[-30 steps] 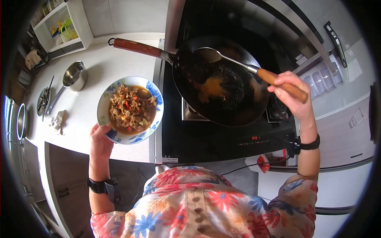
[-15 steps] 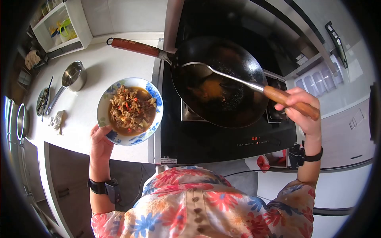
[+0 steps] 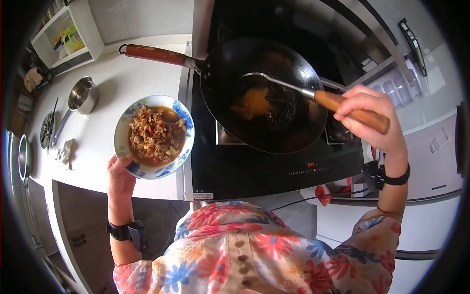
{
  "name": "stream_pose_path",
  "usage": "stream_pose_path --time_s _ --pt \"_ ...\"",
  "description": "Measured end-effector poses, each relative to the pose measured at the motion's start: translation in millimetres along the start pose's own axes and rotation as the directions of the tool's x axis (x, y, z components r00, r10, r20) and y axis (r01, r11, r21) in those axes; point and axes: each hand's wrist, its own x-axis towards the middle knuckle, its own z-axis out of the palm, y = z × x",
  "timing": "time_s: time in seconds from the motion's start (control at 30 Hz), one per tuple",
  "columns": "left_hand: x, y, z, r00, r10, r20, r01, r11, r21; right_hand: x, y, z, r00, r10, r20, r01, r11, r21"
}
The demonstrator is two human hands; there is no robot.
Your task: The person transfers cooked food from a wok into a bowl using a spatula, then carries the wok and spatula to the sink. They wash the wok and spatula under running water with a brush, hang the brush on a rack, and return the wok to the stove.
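Observation:
My left hand (image 3: 120, 175) grips the near left rim of a white bowl (image 3: 184, 110) with blue flowers, thumb on top. Cooked meat (image 3: 152, 133) with red chili pieces and brown broth fills it. My right hand (image 3: 371, 115) is closed around the wooden handle of a spatula (image 3: 327, 100). Its metal head dips into the dark wok (image 3: 298, 127), where its lower part is hard to make out. Some orange-brown liquid (image 3: 257, 101) lies in the wok's bottom.
The wok sits on a black glass cooktop (image 3: 245, 171), its red-brown handle reaching left over the white counter (image 3: 105, 125). On that counter are a steel saucepan (image 3: 83, 95), a small dish (image 3: 47, 130) with chopsticks, and a crumpled whitish item (image 3: 64, 152).
The spatula's head has shifted within the wok, and my right hand has turned further over its handle. The whole view has moved slightly; my left hand still grips the bowl.

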Motion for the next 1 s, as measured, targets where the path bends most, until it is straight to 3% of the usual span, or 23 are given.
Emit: stream_pose_path --time_s 0.07,0.1,0.13,0.23,0.3,0.33,0.4,0.5,0.6,0.77,0.83,0.93,1.0 --pt "0 -3 -2 1.0 -0.001 0.007 0.001 1.0 -0.002 -2 -11 -8 0.995 0.089 0.048 -0.092 0.993 0.077" --pt "0 -4 -3 1.0 0.002 0.015 -0.002 1.0 0.0 -4 -8 -14 0.995 0.103 0.011 -0.103 0.973 0.206" --pt "0 -5 -2 1.0 0.0 0.013 0.0 1.0 -0.002 -10 1 -21 0.975 0.221 -0.03 -0.203 0.934 0.294" --pt "-2 -6 1 1.0 0.004 -0.019 -0.004 1.0 -0.011 -14 38 -54 0.958 0.273 -0.088 -0.245 0.939 0.243" --pt "-4 -7 2 1.0 0.009 -0.012 -0.009 1.0 -0.009 -25 73 -73 0.834 0.523 -0.177 -0.389 0.784 0.484" --pt "-6 -7 3 1.0 0.007 -0.02 -0.008 1.0 -0.012 -34 89 -82 0.836 0.522 -0.169 -0.391 0.783 0.483" --pt "-9 -10 5 1.0 0.009 -0.026 -0.009 1.0 -0.005 -53 121 -97 0.728 0.66 -0.185 -0.437 0.655 0.616" --pt "-12 -16 3 0.998 0.013 -0.059 -0.013 1.0 -0.004 -73 162 -106 0.663 0.736 -0.137 -0.458 0.543 0.703" --pt "-17 -21 11 0.997 0.028 -0.074 -0.027 1.0 0.008 -74 199 -89 0.641 0.763 -0.083 -0.431 0.447 0.784" --pt "-29 -34 18 0.993 0.026 -0.119 -0.026 1.0 -0.003 -48 267 -32 0.74 0.664 0.11 -0.39 0.29 0.874" --pt "-31 -38 24 0.992 0.026 -0.126 -0.027 1.0 -0.01 -32 275 -8 0.769 0.61 0.191 -0.364 0.172 0.916" --pt "-33 -43 31 0.99 0.047 -0.135 -0.048 0.999 -0.005 -14 273 13 0.829 0.523 0.2 -0.305 0.122 0.944" --pt "-34 -45 36 0.989 0.011 -0.148 -0.012 1.0 -0.01 -6 264 23 0.81 0.553 0.198 -0.298 0.095 0.95"
